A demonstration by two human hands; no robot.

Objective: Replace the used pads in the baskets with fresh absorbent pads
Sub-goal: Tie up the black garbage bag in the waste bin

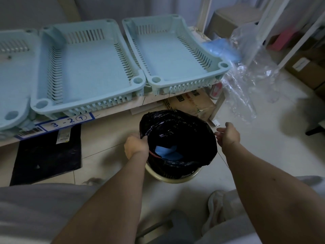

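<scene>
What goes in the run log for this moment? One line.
left hand: grips black bin bag rim | right hand: at opposite rim | blue pad inside | baskets: lined

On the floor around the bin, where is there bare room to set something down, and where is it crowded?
Bare tile lies right of the bin, between the right hand and the clear plastic bag. A narrower strip runs between the black bag on the floor and the left hand. Under the shelf it is crowded with a cardboard box.
</scene>
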